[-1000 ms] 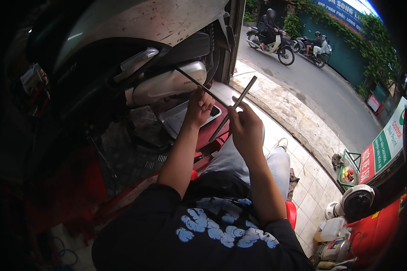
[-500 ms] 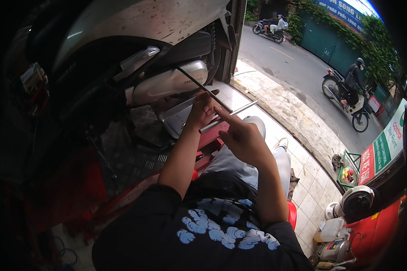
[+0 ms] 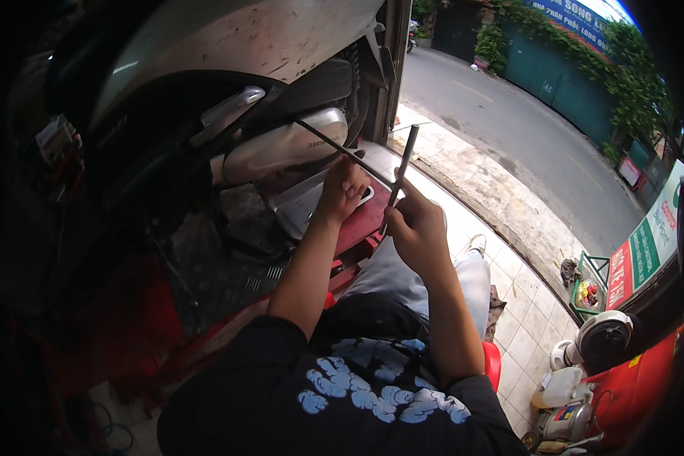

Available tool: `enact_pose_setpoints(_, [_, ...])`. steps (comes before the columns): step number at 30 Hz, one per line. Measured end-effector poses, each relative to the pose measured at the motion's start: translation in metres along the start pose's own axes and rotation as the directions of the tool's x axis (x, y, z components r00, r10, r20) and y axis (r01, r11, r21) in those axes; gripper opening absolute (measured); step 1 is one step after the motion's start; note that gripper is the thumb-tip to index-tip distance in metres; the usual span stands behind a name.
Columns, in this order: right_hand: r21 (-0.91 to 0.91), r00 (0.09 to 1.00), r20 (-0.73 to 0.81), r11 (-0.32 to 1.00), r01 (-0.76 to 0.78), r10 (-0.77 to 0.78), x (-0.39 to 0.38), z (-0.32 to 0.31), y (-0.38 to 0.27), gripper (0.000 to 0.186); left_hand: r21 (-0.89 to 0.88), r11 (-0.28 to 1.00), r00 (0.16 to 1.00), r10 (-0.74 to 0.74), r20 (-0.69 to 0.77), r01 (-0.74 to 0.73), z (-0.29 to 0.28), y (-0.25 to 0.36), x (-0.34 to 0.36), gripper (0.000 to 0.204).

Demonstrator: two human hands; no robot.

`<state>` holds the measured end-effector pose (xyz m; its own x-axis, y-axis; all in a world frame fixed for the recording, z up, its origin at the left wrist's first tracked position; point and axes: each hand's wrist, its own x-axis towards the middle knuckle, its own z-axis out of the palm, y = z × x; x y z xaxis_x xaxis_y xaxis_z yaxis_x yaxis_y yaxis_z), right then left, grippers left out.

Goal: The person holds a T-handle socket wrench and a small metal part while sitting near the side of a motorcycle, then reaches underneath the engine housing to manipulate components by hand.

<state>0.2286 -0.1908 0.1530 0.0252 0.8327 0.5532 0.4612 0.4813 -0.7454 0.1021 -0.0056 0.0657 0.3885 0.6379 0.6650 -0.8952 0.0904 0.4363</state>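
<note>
My left hand (image 3: 343, 188) is closed around a thin dark rod (image 3: 323, 137), which slants across in front of the motorbike's silver exhaust cover (image 3: 281, 148). To its right, my right hand (image 3: 418, 232) grips a straight metal tube (image 3: 407, 152) that points up and away. The lower end of the tube shows beside my thumb. In this view the rod's near end meets or overlaps the tube; whether they touch I cannot tell. Below my left hand lies a metal tray (image 3: 292, 209) on a red surface (image 3: 366, 216).
The motorbike (image 3: 281, 38) fills the upper left, over a dark patterned metal plate (image 3: 243, 281). At the lower right are a fan (image 3: 604, 338), a plastic jug (image 3: 561, 386) and a red cabinet (image 3: 638, 387). A signboard (image 3: 646, 235) stands beside the street (image 3: 501, 114).
My right hand has swung the metal tube from a near-level slant to more upright and drawn slightly away from my left hand. The passing motorbikes have mostly left view.
</note>
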Motion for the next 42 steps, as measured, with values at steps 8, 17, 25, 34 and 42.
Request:
enact_pose_setpoints(8, [-0.361, 0.956, -0.128, 0.910, 0.204, -0.265, 0.003, 0.016, 0.007, 0.045, -0.082, 0.997, 0.998, 0.012, 0.068, -0.006, -0.004, 0.006, 0.001, 0.033])
enact_pose_setpoints(17, [-0.264, 0.917, 0.398, 0.960, 0.092, 0.021, -0.008, -0.010, -0.021, 0.051, -0.001, 1.000, 0.996, -0.020, -0.088, 0.020, -0.003, 0.007, -0.004, 0.039])
enact_pose_setpoints(25, [-0.218, 0.992, 0.111, 0.975, -0.040, 0.066, 0.005, -0.015, 0.015, 0.045, 0.003, 1.000, 0.994, 0.015, -0.113, -0.014, 0.002, -0.002, 0.000, 0.037])
enact_pose_setpoints(34, [-0.125, 0.991, 0.106, 0.987, 0.099, -0.086, -0.009, -0.004, -0.017, 0.059, -0.075, 0.994, 0.993, 0.066, -0.102, -0.074, 0.001, 0.007, -0.004, 0.034])
enact_pose_setpoints(42, [-0.095, 0.980, -0.057, 0.978, 0.185, -0.191, -0.007, 0.011, -0.005, 0.065, -0.096, 0.995, 0.999, 0.012, -0.044, -0.016, -0.008, 0.005, -0.001, 0.032])
